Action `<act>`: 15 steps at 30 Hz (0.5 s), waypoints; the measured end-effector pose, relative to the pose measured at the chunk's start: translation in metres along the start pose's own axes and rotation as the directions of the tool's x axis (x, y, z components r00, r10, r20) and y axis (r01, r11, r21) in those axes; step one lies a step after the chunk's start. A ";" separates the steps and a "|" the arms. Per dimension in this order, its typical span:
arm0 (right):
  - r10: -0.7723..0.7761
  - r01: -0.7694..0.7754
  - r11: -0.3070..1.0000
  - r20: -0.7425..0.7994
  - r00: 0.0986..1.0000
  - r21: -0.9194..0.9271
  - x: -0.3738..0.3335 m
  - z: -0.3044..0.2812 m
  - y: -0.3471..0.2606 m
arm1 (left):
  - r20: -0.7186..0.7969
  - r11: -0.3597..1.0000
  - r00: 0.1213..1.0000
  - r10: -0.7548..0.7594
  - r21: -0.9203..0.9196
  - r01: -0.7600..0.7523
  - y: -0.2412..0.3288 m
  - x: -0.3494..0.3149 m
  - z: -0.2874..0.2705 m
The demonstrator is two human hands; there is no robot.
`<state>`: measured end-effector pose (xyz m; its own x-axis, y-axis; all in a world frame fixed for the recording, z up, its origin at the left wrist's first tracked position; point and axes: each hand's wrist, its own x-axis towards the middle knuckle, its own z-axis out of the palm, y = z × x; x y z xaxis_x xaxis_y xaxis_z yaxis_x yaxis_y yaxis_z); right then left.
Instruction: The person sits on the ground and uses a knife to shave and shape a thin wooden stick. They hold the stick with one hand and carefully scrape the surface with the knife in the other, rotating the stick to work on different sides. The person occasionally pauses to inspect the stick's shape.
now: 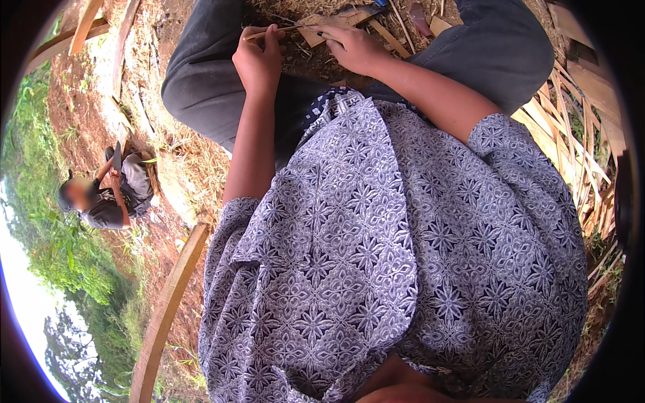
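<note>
At the top of the head view, between my bent legs, my left hand (261, 59) is closed on a thin wooden stick (290, 28), its fingers pinching it near one end. The stick points toward my right hand (355, 50), which is closed too. A small dark tip shows at its fingers, but what it holds is too small to name. Just beyond the right hand lies a flat piece of wood (310, 35). Behind that rests a dark blade (359, 15) with a blue part (381, 3) at its end.
Several split wooden strips (561, 127) lie in a heap on my right. A long wooden beam (171, 305) stretches along my left. Farther left, another person (111, 191) sits on the bare earth holding a large blade (117, 156). Shavings and dry straw cover the ground before me.
</note>
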<state>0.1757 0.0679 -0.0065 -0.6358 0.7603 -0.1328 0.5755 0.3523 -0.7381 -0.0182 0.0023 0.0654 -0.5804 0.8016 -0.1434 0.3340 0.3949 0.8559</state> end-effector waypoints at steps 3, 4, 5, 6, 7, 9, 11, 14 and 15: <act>0.157 -0.151 0.985 0.086 0.984 -0.079 -0.004 0.001 0.003 | -0.003 1.000 1.000 -0.003 0.013 0.003 0.003 -0.004 0.000; 0.153 -0.144 0.985 0.086 0.984 -0.099 -0.006 -0.007 -0.005 | -0.007 1.000 1.000 -0.006 0.027 0.006 0.006 -0.005 0.001; 0.148 -0.137 0.983 0.087 0.985 -0.119 -0.007 -0.015 -0.011 | -0.011 0.999 1.000 -0.009 0.040 0.010 0.009 -0.005 0.003; 0.114 -0.108 0.991 0.082 0.990 -0.079 -0.008 -0.020 -0.017 | -0.020 0.998 1.000 0.004 0.057 -0.003 0.010 -0.005 0.003; 0.081 -0.078 0.996 0.075 0.994 -0.040 -0.008 -0.024 -0.023 | -0.030 0.997 0.999 0.018 0.074 -0.015 0.010 -0.006 0.002; 0.093 -0.092 0.996 0.074 0.993 -0.015 -0.009 -0.021 -0.017 | -0.043 0.994 0.999 0.033 0.102 -0.028 0.011 -0.006 0.003; 0.190 -0.187 0.981 0.078 0.979 -0.044 -0.008 -0.005 0.006 | -0.043 0.992 0.998 0.042 0.123 -0.036 0.009 -0.004 0.004; -0.005 0.008 0.999 0.055 0.998 -0.045 -0.012 -0.018 -0.021 | -0.060 0.980 0.997 0.047 0.195 -0.035 0.004 -0.006 0.002; -0.134 0.134 0.991 -0.049 0.990 0.000 -0.014 -0.014 -0.017 | -0.055 0.985 0.998 0.036 0.173 -0.026 0.006 -0.010 0.002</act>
<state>0.1825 0.0589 0.0172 -0.6816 0.7317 -0.0002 0.4847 0.4513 -0.7493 -0.0093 -0.0022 0.0715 -0.6079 0.7895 -0.0846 0.4725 0.4453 0.7605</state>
